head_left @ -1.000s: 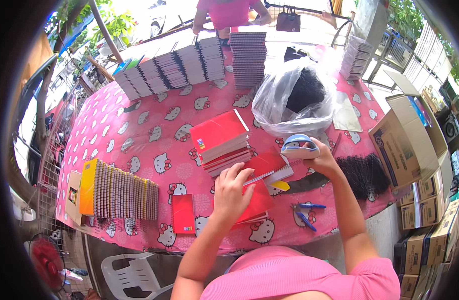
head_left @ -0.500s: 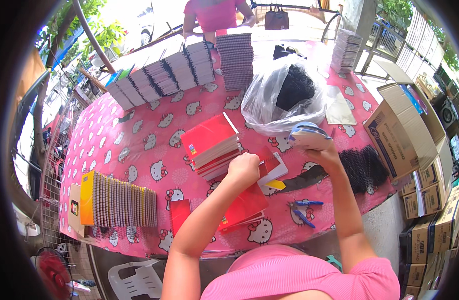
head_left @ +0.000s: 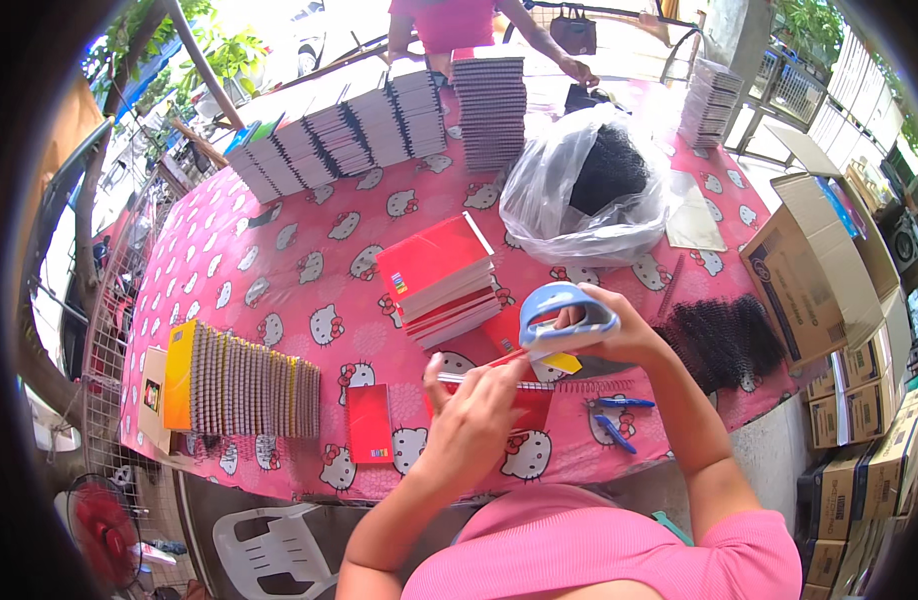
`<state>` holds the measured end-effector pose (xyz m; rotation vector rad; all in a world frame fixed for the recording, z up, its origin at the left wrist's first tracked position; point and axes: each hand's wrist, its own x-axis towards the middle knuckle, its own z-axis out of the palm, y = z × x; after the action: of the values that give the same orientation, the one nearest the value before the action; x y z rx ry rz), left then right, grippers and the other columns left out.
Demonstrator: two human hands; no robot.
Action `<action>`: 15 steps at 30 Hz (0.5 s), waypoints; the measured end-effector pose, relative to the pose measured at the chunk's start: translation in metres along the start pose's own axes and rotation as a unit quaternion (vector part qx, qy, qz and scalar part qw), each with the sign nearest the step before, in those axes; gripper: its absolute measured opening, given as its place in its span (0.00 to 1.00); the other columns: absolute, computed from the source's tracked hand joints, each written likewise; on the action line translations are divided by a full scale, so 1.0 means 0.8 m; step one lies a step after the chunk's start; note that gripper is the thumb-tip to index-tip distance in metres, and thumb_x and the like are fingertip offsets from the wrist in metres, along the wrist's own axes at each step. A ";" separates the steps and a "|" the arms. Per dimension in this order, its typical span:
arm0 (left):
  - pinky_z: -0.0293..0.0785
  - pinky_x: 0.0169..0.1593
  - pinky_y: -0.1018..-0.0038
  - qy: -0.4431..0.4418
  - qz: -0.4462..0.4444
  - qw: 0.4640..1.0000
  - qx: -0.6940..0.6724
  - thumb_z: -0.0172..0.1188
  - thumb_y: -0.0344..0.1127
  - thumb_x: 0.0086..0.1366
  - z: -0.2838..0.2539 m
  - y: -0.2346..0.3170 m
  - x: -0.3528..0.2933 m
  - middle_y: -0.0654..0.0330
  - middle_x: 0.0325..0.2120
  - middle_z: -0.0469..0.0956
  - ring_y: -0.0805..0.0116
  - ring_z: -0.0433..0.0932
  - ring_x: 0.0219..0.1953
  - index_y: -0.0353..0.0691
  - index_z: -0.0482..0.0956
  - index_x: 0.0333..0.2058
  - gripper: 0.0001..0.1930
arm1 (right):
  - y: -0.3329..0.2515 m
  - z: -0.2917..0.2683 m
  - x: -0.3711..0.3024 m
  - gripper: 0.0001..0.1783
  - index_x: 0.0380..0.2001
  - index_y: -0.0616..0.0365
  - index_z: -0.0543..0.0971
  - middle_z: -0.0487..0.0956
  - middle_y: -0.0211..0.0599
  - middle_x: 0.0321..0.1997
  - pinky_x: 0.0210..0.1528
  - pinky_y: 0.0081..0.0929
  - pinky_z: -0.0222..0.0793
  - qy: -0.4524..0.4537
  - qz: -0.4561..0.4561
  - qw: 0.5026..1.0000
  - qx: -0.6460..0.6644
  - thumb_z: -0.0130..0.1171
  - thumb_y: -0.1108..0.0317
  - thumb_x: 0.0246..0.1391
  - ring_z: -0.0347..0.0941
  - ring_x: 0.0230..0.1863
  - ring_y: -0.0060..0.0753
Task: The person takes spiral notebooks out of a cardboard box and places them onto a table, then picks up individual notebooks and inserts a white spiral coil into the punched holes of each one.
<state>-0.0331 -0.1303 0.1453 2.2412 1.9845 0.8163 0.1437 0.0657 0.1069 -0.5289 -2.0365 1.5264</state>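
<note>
Left hand (head_left: pixel 474 405) fingers bent over red notebook (head_left: pixel 534 408), grip unclear, right hand (head_left: pixel 624 328) wrapped around blue tool (head_left: pixel 553 298)

A thin coil (head_left: pixel 597 386) juts (rightward) from a red notebook (head_left: pixel 534 404).

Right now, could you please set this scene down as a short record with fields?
Left hand: at a red notebook, grip unclear
Right hand: holding a blue-and-white tool
Near the hands: blue-handled pliers, red notebook stack
Table's left: row of coil-bound notebooks
Far side: another person's hand, behind the plastic bag
</note>
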 end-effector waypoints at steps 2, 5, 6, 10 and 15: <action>0.44 0.62 0.47 0.014 -0.073 0.997 0.023 0.62 0.28 0.54 -0.014 0.004 -0.015 0.63 0.45 0.76 0.64 0.73 0.48 0.43 0.70 0.55 0.27 | -0.009 0.006 0.002 0.17 0.34 0.60 0.74 0.75 0.26 0.31 0.40 0.21 0.70 -0.011 0.000 0.998 -0.057 0.68 0.77 0.38 0.71 0.36 0.18; 0.52 0.59 0.52 0.050 -0.053 0.997 0.016 0.63 0.26 0.52 -0.006 -0.017 -0.032 0.62 0.38 0.77 0.65 0.75 0.42 0.44 0.70 0.55 0.29 | -0.014 0.009 0.003 0.19 0.35 0.60 0.74 0.76 0.27 0.33 0.43 0.21 0.69 -0.022 -0.036 0.998 -0.054 0.70 0.75 0.38 0.71 0.36 0.18; 0.54 0.58 0.54 0.054 -0.046 0.997 -0.014 0.64 0.25 0.52 -0.006 -0.019 -0.030 0.62 0.37 0.78 0.65 0.75 0.41 0.45 0.70 0.55 0.29 | -0.016 0.008 0.003 0.19 0.35 0.60 0.74 0.76 0.27 0.33 0.43 0.21 0.69 -0.020 -0.048 0.997 -0.048 0.71 0.75 0.38 0.71 0.36 0.18; 0.57 0.56 0.58 0.016 -0.080 0.993 -0.086 0.63 0.24 0.52 -0.018 -0.009 -0.024 0.61 0.38 0.78 0.66 0.75 0.40 0.44 0.73 0.52 0.26 | -0.026 0.008 0.006 0.19 0.33 0.61 0.73 0.76 0.28 0.34 0.42 0.22 0.69 -0.022 -0.065 0.994 0.089 0.69 0.79 0.36 0.71 0.36 0.20; 0.61 0.59 0.60 0.128 -0.061 0.990 0.001 0.68 0.26 0.48 -0.007 -0.016 -0.016 0.57 0.49 0.74 0.62 0.75 0.43 0.44 0.80 0.42 0.19 | -0.023 0.011 0.017 0.20 0.35 0.61 0.74 0.76 0.35 0.33 0.41 0.25 0.70 0.034 -0.065 0.972 -0.223 0.66 0.79 0.34 0.72 0.36 0.25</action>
<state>-0.0475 -0.1418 0.1405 2.0800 2.2028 1.1359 0.1277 0.0616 0.1250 -0.5909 -2.3179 0.9586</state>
